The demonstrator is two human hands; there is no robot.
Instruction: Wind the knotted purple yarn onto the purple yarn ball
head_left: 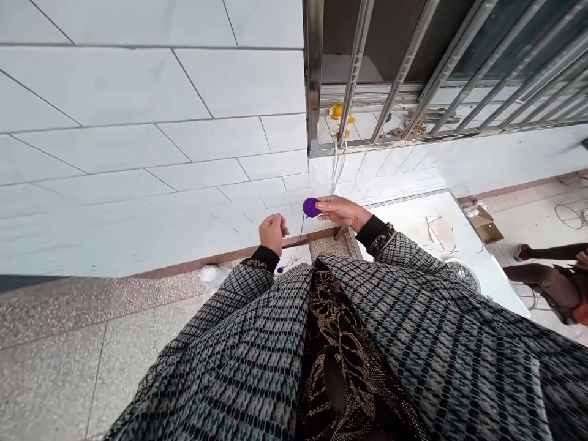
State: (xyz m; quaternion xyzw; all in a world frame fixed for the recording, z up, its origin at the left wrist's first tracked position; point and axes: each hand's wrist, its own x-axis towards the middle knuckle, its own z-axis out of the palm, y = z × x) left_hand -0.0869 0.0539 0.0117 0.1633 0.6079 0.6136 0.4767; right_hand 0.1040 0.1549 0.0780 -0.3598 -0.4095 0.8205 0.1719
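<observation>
The purple yarn ball sits at the tips of the right hand, between the two hands and much nearer the right one. The right fingers stretch out nearly flat toward the person's left, close together against the ball's side. They seem to have hold of it, though the thumb is hidden. The left hand is curled, its fingers bunched just left of the ball and apart from it; whether they pinch anything, I cannot tell. A thin purple thread falls from the ball, its long line running almost straight down toward the person, just right of the left fingers. It seems to end at a small dark blob on a white patch (the thread is so fine that it fades in places). Checked sleeves run back from both wrists. Beyond the hands lie white tiles and steel window bars, with a white string hanging from the bars.
</observation>
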